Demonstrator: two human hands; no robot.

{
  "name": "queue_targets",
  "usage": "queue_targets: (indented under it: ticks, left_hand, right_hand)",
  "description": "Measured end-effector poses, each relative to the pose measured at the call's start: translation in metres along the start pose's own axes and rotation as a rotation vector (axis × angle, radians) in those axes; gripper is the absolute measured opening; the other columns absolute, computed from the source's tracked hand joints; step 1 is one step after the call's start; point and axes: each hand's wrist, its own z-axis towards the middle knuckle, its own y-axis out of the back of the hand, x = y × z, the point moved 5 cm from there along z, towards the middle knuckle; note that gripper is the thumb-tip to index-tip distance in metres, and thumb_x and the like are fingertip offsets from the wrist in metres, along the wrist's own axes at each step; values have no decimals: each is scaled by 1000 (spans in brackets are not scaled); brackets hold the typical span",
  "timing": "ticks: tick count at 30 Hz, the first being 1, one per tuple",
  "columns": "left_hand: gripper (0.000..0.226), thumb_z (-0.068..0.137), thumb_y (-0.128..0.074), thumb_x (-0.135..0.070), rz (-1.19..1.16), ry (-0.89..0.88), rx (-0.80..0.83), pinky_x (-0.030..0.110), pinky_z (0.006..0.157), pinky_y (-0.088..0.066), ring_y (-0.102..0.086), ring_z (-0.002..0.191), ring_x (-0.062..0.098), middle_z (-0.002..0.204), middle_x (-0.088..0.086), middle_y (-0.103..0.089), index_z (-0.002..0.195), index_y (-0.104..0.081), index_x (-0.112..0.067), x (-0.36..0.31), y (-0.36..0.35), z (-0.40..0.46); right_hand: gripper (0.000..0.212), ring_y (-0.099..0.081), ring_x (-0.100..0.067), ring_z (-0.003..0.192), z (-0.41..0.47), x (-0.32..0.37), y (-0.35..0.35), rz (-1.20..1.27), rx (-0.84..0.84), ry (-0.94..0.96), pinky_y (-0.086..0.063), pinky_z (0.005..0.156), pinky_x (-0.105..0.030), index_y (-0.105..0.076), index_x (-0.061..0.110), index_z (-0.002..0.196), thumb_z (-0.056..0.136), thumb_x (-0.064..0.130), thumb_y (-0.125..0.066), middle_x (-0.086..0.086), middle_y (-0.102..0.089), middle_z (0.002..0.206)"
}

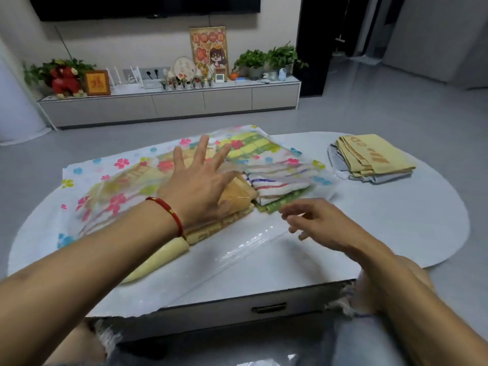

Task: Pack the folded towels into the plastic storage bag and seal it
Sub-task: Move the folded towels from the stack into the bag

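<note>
White oval table (pixel 396 220) fills mid frame. Plastic storage bag (pixel 111 180), clear w/ flower print, lies flat across the table's left/center; open mouth edge runs along the near side toward the person. Inside bag: yellow/tan towel (pixel 237 194) under the left hand, striped white towel (pixel 277 182) on top of a green towel (pixel 280 202) at the bag's right end, green-yellow checked towel (pixel 250 145) at the far end. Pale yellow towel (pixel 158 257) sticks out of the mouth on the near-left side, partly outside. Second stack of folded towels (pixel 369 159), yellow on top of grey-blue, sits at table's far right, well apart from bag, not packed. Left hand (pixel 200 186): fingers spread wide, palm down, pressing on bag over the tan towel; red cord bracelet (pixel 169 212) on wrist. Right hand (pixel 319 223): loosely open, fingers curled a bit, holding nothing, blurred, just beside the green towel's corner, over the clear bag flap.
</note>
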Motion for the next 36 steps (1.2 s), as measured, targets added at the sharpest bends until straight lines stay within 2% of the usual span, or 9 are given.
queue_targets:
  ticks: [4,7,10,18,24,27,30,32,36]
  left_hand:
    - [56,86,-50,-62,35,-84,33,79,106,-9,15,147,41,165,-3,3,136,-51,-35,-35,-8,44]
    - [53,85,-52,-60,-11,-111,90,79,107,-4,15,147,40,165,-7,3,133,-55,-38,-51,-16,71]
    - [62,85,-52,-59,-149,-57,101,75,110,0,16,148,36,164,-11,5,142,-44,-38,-55,-17,91]
    - [75,83,-45,-65,-154,-17,105,71,113,-10,21,148,30,162,-16,15,150,-28,-35,-53,-18,115]
    - [85,76,-31,-75,-34,-55,94,71,113,-10,22,148,31,162,-13,17,150,-29,-34,-54,-22,130]
    - [81,79,-35,-74,-36,-44,87,71,113,-9,22,148,32,162,-10,17,150,-30,-36,-51,-24,128]
    - [74,82,-42,-71,-39,-3,67,70,114,-8,19,148,34,163,-6,16,148,-30,-40,-47,-20,121]
    - [67,84,-42,-68,1,-8,39,72,112,-11,12,149,39,165,-2,7,145,-38,-40,-42,-14,111]
    - [61,82,-32,-71,222,-44,81,78,104,-18,-9,147,48,162,7,-20,120,-64,-36,-24,-5,79]
  right_hand:
    - [23,-75,-23,85,23,-69,93,-35,-353,-116,-63,81,-45,-78,19,103,93,8,-60,-2,-79,95]
    - [28,-69,-29,105,55,-112,148,-225,-542,-188,-52,86,-34,-78,17,107,92,9,-56,-6,-77,113]
    - [35,-59,-34,123,96,-146,192,-325,-631,-269,-46,98,-38,-73,13,123,95,11,-52,-12,-68,133]
    - [41,-47,-48,131,196,-234,262,-367,-654,-464,-40,112,-51,-48,18,144,104,25,-45,-27,-48,145]
    - [47,-49,-42,131,199,-240,274,-435,-661,-537,-30,109,-50,-50,19,135,93,30,-69,-18,-59,136]
    - [66,-49,-42,129,189,-224,280,-433,-608,-476,-37,107,-48,-43,26,140,83,28,-77,-17,-58,135]
    - [86,-52,-40,125,168,-205,281,-208,-538,-396,-48,98,-44,-35,30,148,78,19,-84,-18,-51,139]
    - [86,-58,-35,114,146,-193,271,58,-489,-356,-55,93,-44,-34,35,149,81,9,-80,-15,-51,133]
    - [50,-68,-26,90,90,-169,242,425,-361,-309,-61,69,-31,-62,30,129,90,-1,-63,-20,-64,130]
